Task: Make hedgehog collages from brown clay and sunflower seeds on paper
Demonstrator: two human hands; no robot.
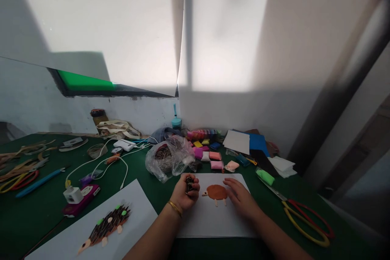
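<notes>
My left hand (185,193), with a gold bangle at its wrist, is palm up with fingers curled round a small heap of dark seeds (190,185). My right hand (240,197) rests flat, fingers apart, on the right part of a white sheet (213,225). Between the hands, the sheet bears a brown clay hedgehog body (217,192) with a peach snout and two peach legs; no spines show on it. At the lower left, another sheet (61,248) carries a hedgehog (108,224) covered in dark spines with green and peach dots.
A plastic bag (170,156) of dark seeds stands behind the sheet, beside several coloured clay packs (217,165). Large scissors (304,219) lie at right. A white plug (73,195), cables and a blue tool (39,183) are at left.
</notes>
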